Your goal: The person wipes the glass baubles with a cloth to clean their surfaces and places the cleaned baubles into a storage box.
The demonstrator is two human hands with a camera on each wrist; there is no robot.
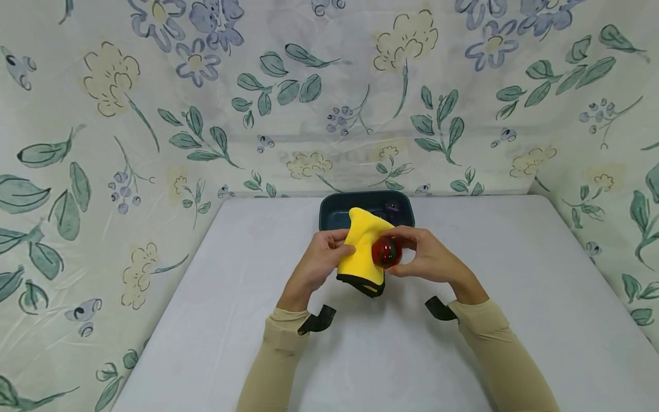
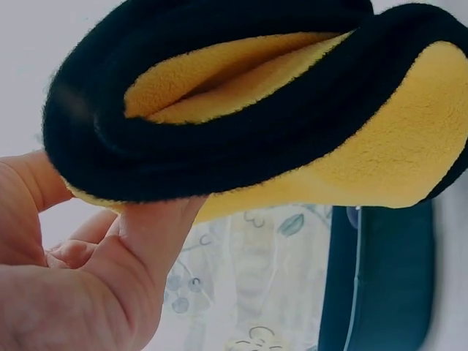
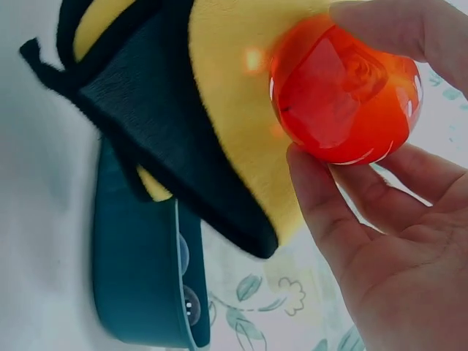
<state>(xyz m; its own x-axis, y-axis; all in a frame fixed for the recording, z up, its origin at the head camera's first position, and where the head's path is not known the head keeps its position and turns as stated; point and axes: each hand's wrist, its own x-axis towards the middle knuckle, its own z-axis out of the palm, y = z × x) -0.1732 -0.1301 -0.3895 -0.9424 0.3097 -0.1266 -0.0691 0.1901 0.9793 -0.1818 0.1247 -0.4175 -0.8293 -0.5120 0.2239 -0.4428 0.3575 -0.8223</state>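
Your left hand [image 1: 318,258] grips a folded yellow cloth [image 1: 363,247] with a black hem, thumb and fingers curled around its left side and holding it up off the tabletop [image 1: 360,343]. Your right hand [image 1: 429,260] pinches a shiny red ball [image 1: 386,252] between thumb and fingertips [image 3: 380,29], pressing it against the right face of the cloth. Both hands hover above the middle of the tabletop, with your tan sleeves [image 1: 278,355] nearest you. Just beyond the cloth sits a dark teal tray [image 1: 334,214] at the far edge, with a small round thing inside it, too dim to identify. Behind it hangs a flowered backdrop [image 1: 206,86].
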